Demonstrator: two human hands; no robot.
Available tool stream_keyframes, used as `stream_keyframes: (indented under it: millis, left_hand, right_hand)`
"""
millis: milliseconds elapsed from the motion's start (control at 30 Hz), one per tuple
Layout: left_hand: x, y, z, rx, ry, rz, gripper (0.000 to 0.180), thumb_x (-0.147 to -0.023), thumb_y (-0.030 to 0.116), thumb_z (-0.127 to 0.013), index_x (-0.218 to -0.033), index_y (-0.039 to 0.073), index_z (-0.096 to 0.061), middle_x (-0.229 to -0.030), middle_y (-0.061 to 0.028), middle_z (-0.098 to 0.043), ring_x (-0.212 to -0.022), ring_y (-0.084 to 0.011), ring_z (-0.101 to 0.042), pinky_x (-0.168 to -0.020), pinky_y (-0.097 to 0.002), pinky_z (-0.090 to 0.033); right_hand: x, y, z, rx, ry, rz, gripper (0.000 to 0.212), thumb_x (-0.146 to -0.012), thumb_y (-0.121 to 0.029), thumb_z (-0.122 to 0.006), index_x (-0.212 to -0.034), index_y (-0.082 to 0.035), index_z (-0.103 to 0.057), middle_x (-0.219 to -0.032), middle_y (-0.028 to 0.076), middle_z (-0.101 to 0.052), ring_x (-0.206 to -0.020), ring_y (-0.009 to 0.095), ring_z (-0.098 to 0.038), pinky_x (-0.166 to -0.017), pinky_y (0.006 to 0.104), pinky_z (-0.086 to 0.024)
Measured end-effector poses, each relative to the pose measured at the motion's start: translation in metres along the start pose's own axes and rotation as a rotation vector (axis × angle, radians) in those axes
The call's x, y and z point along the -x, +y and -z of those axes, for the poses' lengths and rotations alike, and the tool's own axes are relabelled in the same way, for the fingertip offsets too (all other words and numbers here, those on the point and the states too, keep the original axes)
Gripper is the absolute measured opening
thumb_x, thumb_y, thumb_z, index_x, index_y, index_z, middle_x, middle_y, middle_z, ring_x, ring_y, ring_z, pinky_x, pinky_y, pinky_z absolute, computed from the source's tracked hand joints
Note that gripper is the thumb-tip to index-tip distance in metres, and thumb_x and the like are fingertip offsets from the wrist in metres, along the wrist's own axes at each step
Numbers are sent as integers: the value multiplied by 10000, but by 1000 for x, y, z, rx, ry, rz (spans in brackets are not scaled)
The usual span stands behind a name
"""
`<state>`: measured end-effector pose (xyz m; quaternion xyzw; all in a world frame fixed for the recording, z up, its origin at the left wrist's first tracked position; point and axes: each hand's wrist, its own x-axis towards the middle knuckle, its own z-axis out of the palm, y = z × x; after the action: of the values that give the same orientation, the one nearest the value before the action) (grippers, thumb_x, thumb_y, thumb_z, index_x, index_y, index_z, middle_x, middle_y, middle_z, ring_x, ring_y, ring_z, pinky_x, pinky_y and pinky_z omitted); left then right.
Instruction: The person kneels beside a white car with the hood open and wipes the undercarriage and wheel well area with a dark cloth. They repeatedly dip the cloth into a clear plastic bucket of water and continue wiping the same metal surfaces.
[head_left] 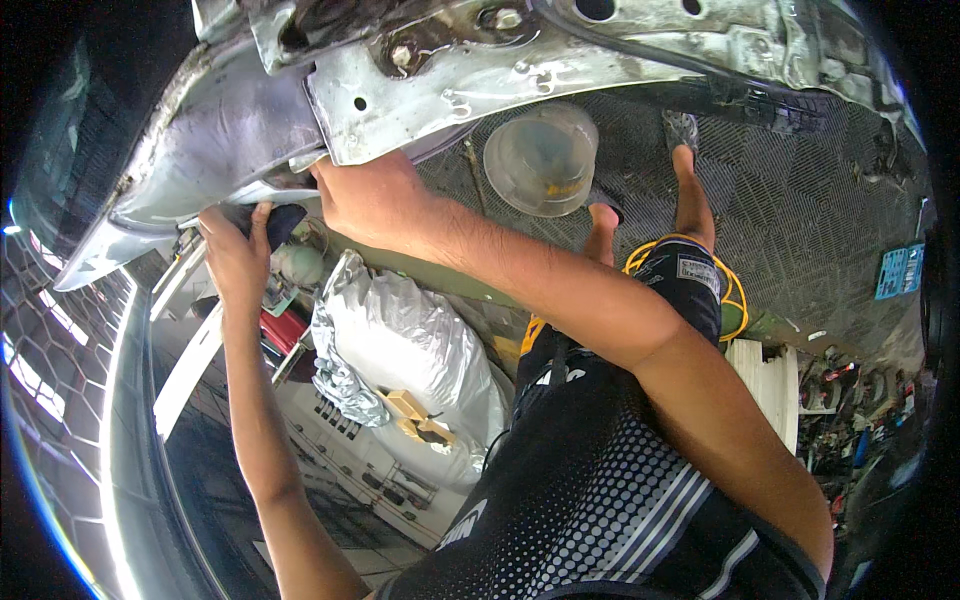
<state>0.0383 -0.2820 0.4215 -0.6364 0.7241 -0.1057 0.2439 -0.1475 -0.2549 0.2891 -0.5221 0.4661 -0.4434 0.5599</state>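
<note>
Overhead runs a bare, worn silver-grey car body panel with bolts and holes. My left hand is raised to the panel's lower edge on the left. Its thumb lies against a dark, flat, soft-looking piece, pinched between thumb and fingers; I cannot make out its kind. Beside it, my right hand reaches across my body to the panel's underside. The hand looks curled there, but its fingertips are hidden behind the metal lip, so what they touch does not show.
A translucent plastic bucket stands on the dark patterned floor mat, near my feet. Crinkled silver sheeting covers something bulky, with a yellowish block on it. At right are a blue case and scattered tools. A yellow cable loops by my leg.
</note>
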Motion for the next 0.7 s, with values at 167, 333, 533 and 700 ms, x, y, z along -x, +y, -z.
stream_keyframes:
  millis: [167, 333, 533, 700]
  left_hand:
    - [5, -3, -1, 40, 44, -91, 595, -926, 375, -668, -1200, -79, -397, -1033, -342, -556, -950, -534, -567, -798, -551, -442]
    - [3, 1, 0, 29, -49, 19, 604, -933, 354, -663, -1238, -77, -371, -1138, -379, -541, -1045, -558, -547, -856, -552, -444]
    - [6, -11, 0, 2, -58, -36, 660, -930, 331, -668, -1325, -82, -337, -1206, -390, -517, -1109, -564, -523, -910, -559, -432]
    - [2, -9, 1, -5, -75, -51, 623, -939, 338, -653, -1302, -80, -366, -1178, -391, -521, -1080, -564, -531, -890, -561, -440]
  right_hand:
    - [12, -5, -16, -362, 187, -134, 182, -890, -142, -579, -827, 12, -653, -769, 218, -628, -748, 426, -621, -713, 517, -467]
    - [9, 26, -11, -191, 267, 225, 187, -918, -164, -590, -911, 11, -657, -814, 209, -645, -775, 426, -627, -717, 502, -482]
    - [13, 10, -24, -327, 381, 75, 182, -921, -163, -598, -945, 7, -656, -816, 216, -643, -772, 423, -631, -706, 491, -501]
    - [12, 33, -8, -258, -40, 54, 268, -793, -88, -620, -1047, -4, -629, -1014, 247, -642, -948, 448, -620, -868, 526, -480]
